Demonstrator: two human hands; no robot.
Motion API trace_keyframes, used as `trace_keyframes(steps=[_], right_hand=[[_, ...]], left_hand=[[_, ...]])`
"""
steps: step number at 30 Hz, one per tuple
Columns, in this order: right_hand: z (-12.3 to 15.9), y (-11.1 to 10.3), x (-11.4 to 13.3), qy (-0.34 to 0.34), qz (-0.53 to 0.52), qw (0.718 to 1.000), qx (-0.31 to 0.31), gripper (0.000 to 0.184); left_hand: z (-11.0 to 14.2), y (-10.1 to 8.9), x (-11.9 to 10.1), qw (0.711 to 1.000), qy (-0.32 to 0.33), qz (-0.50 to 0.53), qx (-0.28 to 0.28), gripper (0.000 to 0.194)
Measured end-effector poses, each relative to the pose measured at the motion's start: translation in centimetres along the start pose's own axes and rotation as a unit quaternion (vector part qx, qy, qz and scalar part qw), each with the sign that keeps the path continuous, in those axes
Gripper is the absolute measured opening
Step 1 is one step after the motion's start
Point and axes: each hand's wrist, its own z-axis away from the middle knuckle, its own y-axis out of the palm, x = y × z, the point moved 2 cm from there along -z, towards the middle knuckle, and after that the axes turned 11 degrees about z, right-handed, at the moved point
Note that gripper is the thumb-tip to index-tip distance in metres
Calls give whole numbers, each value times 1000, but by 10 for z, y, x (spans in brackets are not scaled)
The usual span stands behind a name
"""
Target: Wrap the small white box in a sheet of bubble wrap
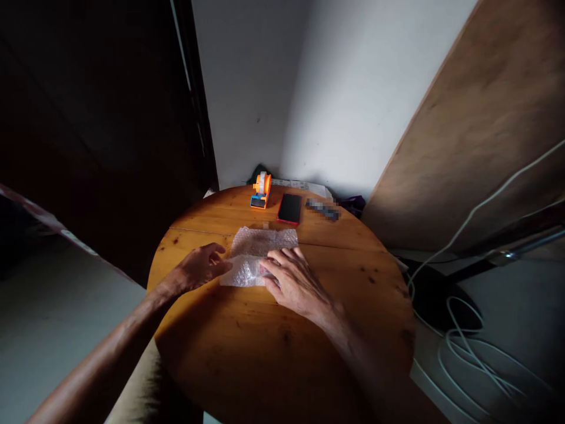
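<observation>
A sheet of clear bubble wrap (265, 238) lies on the round wooden table (282, 330), its near part folded over. My right hand (293, 280) rests palm down on the right side of the fold, fingers bent over it and thumb at the near edge. A bit of something reddish shows by those fingers; the rest is covered, so I cannot tell what it is. At the left edge of the wrap is my left hand (203, 268), open, with fingers loosely curved and apart. Its thumb reaches the wrap's edge.
Toward the back of the table stand an orange and blue tape dispenser (261, 189), a dark-screened phone with a red edge (289, 208), and a blurred dark long item (323, 209). White cables (472, 335) coil on the floor at right. A wall (273, 88) rises behind.
</observation>
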Motion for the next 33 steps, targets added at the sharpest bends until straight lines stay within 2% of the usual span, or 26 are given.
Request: trace_keyframes(steps=[4,9,12,16,18,21,25,33], right_hand=[[-1,2,0,0,9,1000,-5,10],[-2,0,2,5,11,1000,8,15],[-2,0,2,8,5,1000,14,20],[0,0,2,10,4,1000,21,19],[0,1,1,7,1,1000,19,19],[-1,2,0,4,2,1000,20,20],[-2,5,-1,-1,5,1000,18,21],[-1,5,0,-1,1,1000,14,20]], left_hand=[[2,11,15,992,-113,46,34,47],[-4,35,15,977,-172,124,33,41],[-6,42,11,961,-196,195,2,45],[-10,48,6,947,-201,250,-2,31],[-13,51,5,951,-198,240,1,20],[-19,53,0,966,-158,203,-34,10],[-24,56,-9,972,-118,191,-67,11],[-27,65,-23,963,-136,231,-35,12]])
